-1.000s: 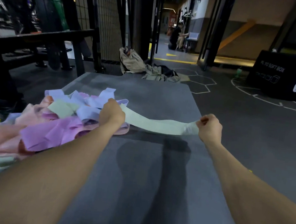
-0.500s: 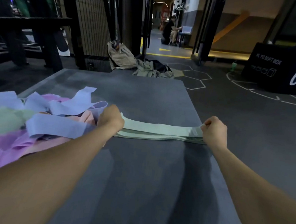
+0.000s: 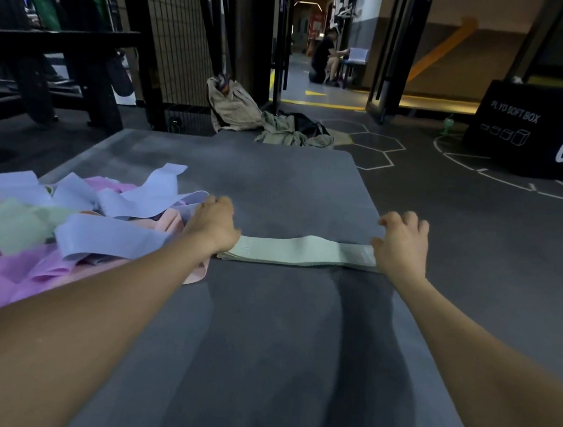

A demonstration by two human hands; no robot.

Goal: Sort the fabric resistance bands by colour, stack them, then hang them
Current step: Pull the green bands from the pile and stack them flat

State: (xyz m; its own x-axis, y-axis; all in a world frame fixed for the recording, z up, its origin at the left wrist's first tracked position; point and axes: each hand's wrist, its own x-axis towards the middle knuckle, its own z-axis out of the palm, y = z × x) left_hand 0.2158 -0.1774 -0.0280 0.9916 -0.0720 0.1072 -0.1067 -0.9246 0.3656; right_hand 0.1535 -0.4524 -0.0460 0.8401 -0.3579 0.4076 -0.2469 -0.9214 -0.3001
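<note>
With both hands spread, left hand (image 3: 215, 222) and right hand (image 3: 402, 240) press the ends of the green band stack (image 3: 300, 251) flat on the mat (image 3: 276, 185), likely squaring it, beside the unsorted pile (image 3: 66, 223).

Soft cloth on a matt worktop

The green bands (image 3: 299, 251) are matt woven fabric; the grey worktop (image 3: 262, 332) looks smooth and dull.

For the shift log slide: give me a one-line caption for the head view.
Left hand and right hand press the ends of a green band stack on the grey mat.
</note>
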